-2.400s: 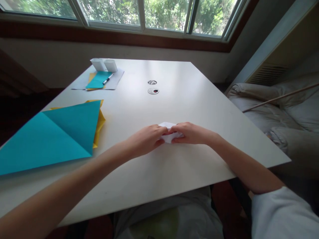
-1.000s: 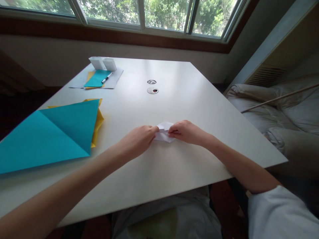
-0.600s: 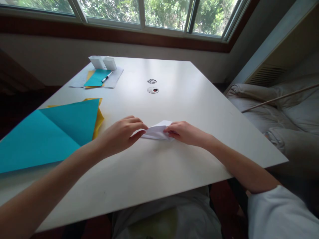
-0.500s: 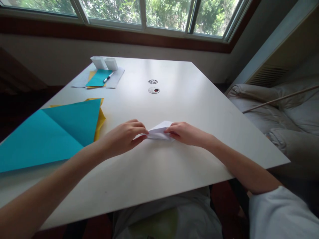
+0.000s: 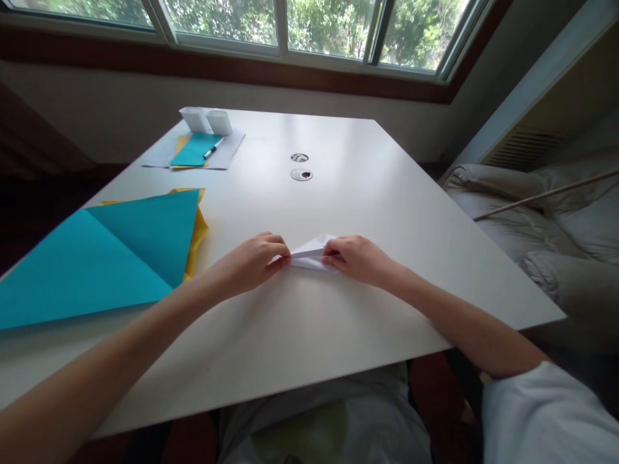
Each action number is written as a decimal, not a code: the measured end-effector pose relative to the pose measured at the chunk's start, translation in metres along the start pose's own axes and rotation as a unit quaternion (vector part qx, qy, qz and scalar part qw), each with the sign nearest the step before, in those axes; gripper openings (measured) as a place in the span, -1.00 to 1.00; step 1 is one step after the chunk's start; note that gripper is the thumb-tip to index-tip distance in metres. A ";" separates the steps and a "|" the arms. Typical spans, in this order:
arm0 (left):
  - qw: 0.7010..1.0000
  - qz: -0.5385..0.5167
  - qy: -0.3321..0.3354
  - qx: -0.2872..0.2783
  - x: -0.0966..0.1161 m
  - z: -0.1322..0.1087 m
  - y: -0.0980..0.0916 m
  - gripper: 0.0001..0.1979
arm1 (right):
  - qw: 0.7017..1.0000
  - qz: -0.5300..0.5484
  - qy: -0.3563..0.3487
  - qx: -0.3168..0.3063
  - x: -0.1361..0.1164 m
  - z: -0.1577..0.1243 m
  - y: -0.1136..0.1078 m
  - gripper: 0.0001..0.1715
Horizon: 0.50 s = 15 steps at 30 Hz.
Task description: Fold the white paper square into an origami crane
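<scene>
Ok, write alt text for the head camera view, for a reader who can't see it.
The left hand and right hand pinch the two ends of a small folded white paper on a white table. To the left lies a large teal sheet over a yellow sheet; farther back, a pen and two white boxes, under a window.

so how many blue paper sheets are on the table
2: a large blue sheet near left, on yellow paper; a small blue sheet far left. Others may hide underneath.
</scene>
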<state>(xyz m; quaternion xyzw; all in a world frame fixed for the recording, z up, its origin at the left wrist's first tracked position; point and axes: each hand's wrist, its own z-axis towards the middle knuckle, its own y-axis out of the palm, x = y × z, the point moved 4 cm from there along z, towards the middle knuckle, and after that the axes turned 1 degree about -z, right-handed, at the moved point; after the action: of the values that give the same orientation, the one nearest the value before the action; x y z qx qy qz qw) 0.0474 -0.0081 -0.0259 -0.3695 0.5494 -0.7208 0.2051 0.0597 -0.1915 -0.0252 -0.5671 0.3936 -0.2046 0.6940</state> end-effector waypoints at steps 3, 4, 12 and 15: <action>1.000 0.016 0.005 -0.006 0.004 0.001 0.002 -0.75 | 1.000 -0.029 0.005 0.012 -0.001 0.000 0.002 -0.80; 1.000 0.027 0.007 -0.009 0.006 0.001 0.003 -0.74 | 0.999 -0.038 0.004 0.018 -0.002 -0.001 0.003 -0.79; 0.995 0.097 -0.006 -0.022 0.012 0.001 0.005 -0.74 | 0.998 -0.054 -0.001 0.043 -0.001 -0.002 0.009 -0.78; 0.997 0.077 -0.020 -0.006 0.010 -0.001 0.005 -0.74 | 0.998 -0.047 0.002 0.040 -0.001 -0.002 0.008 -0.79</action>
<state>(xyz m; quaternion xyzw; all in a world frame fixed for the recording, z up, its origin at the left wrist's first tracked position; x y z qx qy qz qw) 0.0400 -0.0159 -0.0276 -0.3415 0.5761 -0.6923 0.2686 0.0565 -0.1899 -0.0329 -0.5562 0.3595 -0.2538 0.7049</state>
